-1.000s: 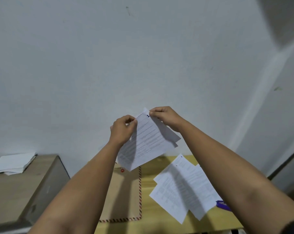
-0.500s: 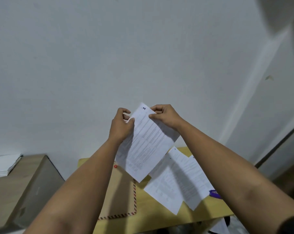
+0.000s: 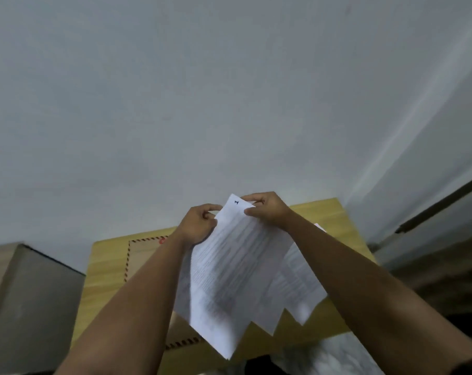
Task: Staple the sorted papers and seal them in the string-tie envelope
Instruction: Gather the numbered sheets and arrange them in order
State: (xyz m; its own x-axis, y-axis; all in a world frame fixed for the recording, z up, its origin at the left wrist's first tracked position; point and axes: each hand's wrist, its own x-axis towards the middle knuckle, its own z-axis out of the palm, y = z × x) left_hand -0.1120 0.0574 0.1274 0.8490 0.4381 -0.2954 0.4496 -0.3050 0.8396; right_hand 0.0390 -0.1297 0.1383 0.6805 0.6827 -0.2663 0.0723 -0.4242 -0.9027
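I hold a printed white sheet [image 3: 229, 272], marked "1" at its top corner, up in the air over the wooden table [image 3: 107, 266]. My left hand [image 3: 199, 226] pinches its upper left edge and my right hand [image 3: 267, 211] pinches the top corner. A second sheet seems to lie behind it. The brown envelope [image 3: 143, 255] with a red-striped border and a red button lies flat on the table under my left forearm. More printed papers [image 3: 297, 282] lie on the table to the right, partly hidden by the held sheet. No stapler is visible.
A grey-brown cabinet [image 3: 26, 293] stands to the left of the table. A pale wall fills the upper view. At the right there is a dark rail and a floor area [image 3: 432, 266] beyond the table's edge.
The view has tilted down, so more of the table and envelope shows. The held sheet has come lower and closer. The purple object at the table's right is out of sight.
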